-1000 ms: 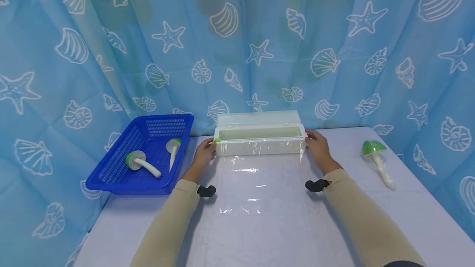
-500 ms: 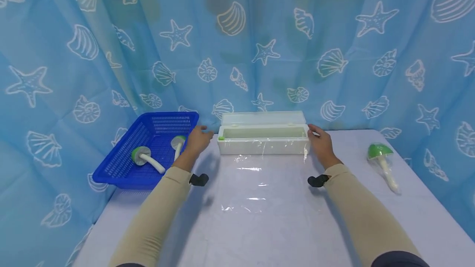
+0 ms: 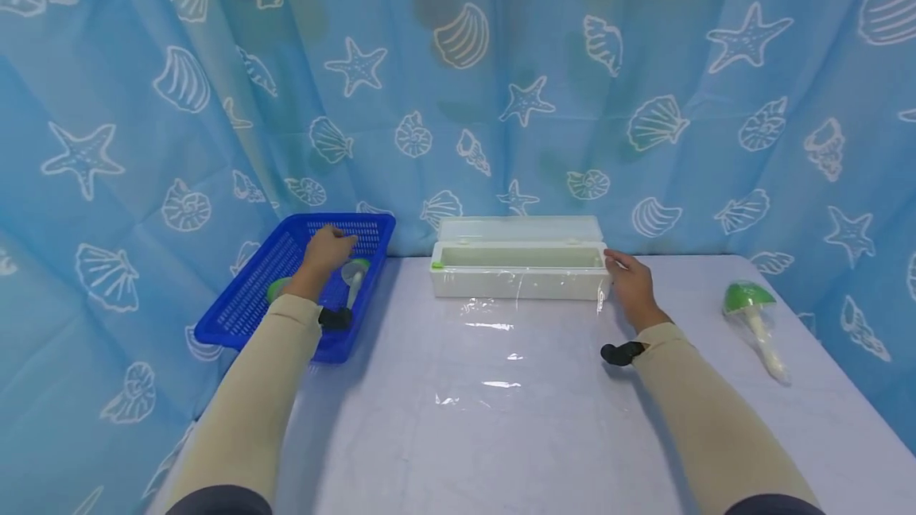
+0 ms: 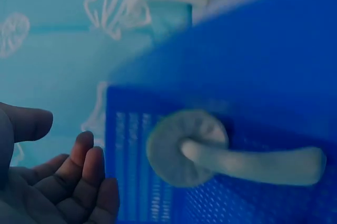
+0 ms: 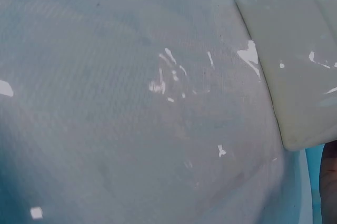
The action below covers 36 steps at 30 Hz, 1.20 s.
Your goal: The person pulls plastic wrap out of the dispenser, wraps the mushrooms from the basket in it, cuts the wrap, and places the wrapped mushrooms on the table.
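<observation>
My left hand (image 3: 327,251) hovers over the blue plastic basket (image 3: 365,224), fingers loose, holding nothing. In the left wrist view its fingers and thumb stand apart beside a toy mushroom (image 4: 258,166) with a white stem, without touching it. Two such green-capped mushrooms lie in the basket: one (image 3: 354,292) near its right wall, the other (image 3: 277,289) mostly hidden by my forearm. My right hand (image 3: 634,284) rests its fingers against the right end of a white cling-film dispenser (image 3: 518,284), whose translucent lid (image 3: 521,229) stands raised. Only a sliver of that hand shows in the right wrist view.
Clear film (image 3: 494,364) stretches from the dispenser toward me over the white-covered table (image 3: 544,459). A green slider (image 3: 437,265) sits at the dispenser's left front edge. Another mushroom (image 3: 754,328), wrapped in clear film, lies at the right. A blue shell-patterned curtain (image 3: 458,141) hangs behind.
My left hand has let go of the dispenser's left end and moved left over the basket. The right hand has stayed at the right end. The view has shifted slightly left.
</observation>
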{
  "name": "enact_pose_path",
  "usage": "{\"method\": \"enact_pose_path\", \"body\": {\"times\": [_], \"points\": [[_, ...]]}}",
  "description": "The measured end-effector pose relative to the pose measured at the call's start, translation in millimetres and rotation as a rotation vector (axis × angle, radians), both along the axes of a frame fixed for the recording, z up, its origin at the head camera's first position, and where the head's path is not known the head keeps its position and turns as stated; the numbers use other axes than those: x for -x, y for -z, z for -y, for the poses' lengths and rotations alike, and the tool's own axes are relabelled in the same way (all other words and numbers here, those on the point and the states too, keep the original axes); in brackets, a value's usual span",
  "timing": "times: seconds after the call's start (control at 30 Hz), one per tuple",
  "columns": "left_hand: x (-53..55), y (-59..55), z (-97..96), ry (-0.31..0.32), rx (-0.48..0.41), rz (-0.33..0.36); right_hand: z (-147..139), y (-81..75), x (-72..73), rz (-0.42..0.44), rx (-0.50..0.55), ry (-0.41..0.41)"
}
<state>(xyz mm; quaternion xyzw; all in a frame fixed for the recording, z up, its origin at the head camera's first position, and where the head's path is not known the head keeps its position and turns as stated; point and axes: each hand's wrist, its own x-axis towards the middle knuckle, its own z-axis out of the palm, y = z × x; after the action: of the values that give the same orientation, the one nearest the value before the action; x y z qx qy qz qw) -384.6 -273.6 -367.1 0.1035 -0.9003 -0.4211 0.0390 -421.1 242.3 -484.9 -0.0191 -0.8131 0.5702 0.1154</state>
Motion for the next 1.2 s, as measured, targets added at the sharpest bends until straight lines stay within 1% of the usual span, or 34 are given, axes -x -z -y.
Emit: {"method": "enact_pose_path", "body": {"times": [0.17, 0.23, 0.37, 0.43, 0.47, 0.53, 0.63, 0.7, 0.77, 0.83, 0.93, 1.07, 1.13, 1.2], "points": [[10.5, 10.7, 15.6, -0.036, -0.059, 0.057, 4, 0.0, -3.6, 0.014, 0.06, -0.002], [15.1, 14.3, 20.1, -0.049, -0.096, 0.075, 5, 0.5, -3.7, 0.015, 0.061, -0.001], [21.3, 19.3, 30.3, -0.068, -0.108, 0.137, 6, 1.1, -3.8, 0.014, 0.047, -0.001], [23.6, 22.9, 36.5, -0.059, -0.08, 0.175, 6, 1.5, -4.9, 0.007, 0.047, 0.003], [24.7, 25.4, 39.5, -0.042, -0.054, 0.198, 7, 1.4, -5.8, 0.004, 0.048, 0.004], [27.0, 30.5, 44.1, -0.007, -0.033, 0.24, 8, 1.2, -7.3, -0.009, 0.052, 0.005], [30.4, 39.5, 47.7, 0.038, -0.049, 0.306, 7, 0.8, -8.0, -0.029, 0.057, 0.011], [31.4, 45.1, 48.2, 0.053, -0.092, 0.336, 7, 0.6, -8.0, -0.034, 0.055, 0.017], [30.8, 49.4, 48.4, 0.053, -0.115, 0.356, 7, 0.9, -8.3, -0.037, 0.061, 0.024], [27.5, 50.8, 47.8, 0.065, -0.1, 0.369, 8, 1.0, -9.2, -0.036, 0.068, 0.021], [19.1, 48.3, 45.3, 0.068, -0.091, 0.39, 9, 2.3, -9.8, -0.045, 0.075, 0.012], [6.1, 42.9, 38.8, 0.078, -0.102, 0.399, 7, 6.8, -7.3, -0.063, 0.094, 0.009], [2.6, 42.2, 36.0, 0.08, -0.093, 0.4, 6, 8.7, -5.5, -0.069, 0.107, 0.014], [2.9, 43.0, 34.6, 0.071, -0.073, 0.408, 6, 9.6, -5.2, -0.072, 0.121, 0.016]]}}
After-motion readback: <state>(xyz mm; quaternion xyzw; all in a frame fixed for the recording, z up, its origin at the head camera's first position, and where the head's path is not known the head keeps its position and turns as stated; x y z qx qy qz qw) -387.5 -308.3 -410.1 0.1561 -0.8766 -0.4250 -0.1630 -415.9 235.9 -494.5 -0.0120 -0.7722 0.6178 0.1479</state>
